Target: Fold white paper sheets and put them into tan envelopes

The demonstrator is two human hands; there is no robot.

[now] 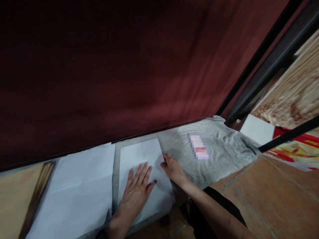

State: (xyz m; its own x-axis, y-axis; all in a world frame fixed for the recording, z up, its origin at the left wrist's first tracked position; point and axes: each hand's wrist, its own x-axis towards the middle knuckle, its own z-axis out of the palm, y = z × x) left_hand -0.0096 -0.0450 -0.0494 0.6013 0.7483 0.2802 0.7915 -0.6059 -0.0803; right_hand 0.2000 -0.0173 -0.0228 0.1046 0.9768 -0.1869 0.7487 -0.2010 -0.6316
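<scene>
A white sheet of paper lies on a grey cloth in front of me. My left hand rests flat on its lower middle, palm down, with the fingers spread. At the paper's right edge is my right hand, its fingers curled in and the thumb against the border, closed on the edge. Whether that is one sheet or a thin stack I cannot tell. Larger white paper with a faint crease lies to the left, apart from the first by a strip of cloth.
Brown paper bundles lie at the far left. A blurred-out pink and white slip sits on the cloth at right. Behind rises a dark red wall. Dark metal bars, a colourful printed box and floor tiles are at right.
</scene>
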